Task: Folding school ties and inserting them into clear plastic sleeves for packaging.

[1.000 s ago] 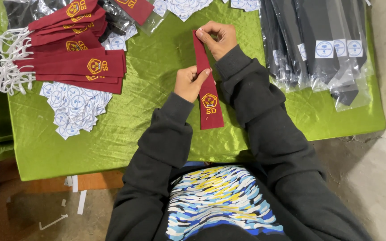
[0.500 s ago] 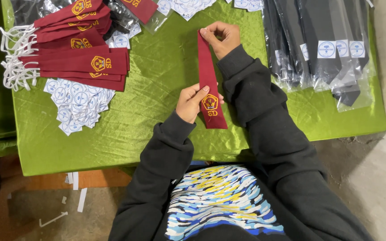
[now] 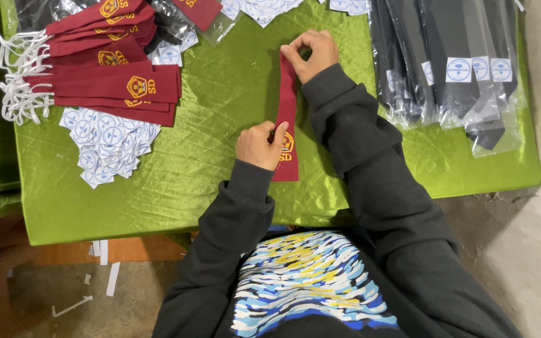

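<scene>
There is one view only, from the camera on my head, looking almost straight down over my chest and sleeves. It sits close enough that my left hand (image 3: 259, 145) lies near the middle of the picture and my right hand (image 3: 311, 55) just beyond it, toward the top edge. The desk (image 3: 220, 181) fills the upper part; floor (image 3: 533, 250) shows below and beside it.

dark red cloth tie with yellow badge (image 3: 286, 119) | shiny green tablecloth (image 3: 220, 100) | white round paper stickers with blue marks (image 3: 108, 144) | black ties in clear bags, far right (image 3: 446, 62)
</scene>
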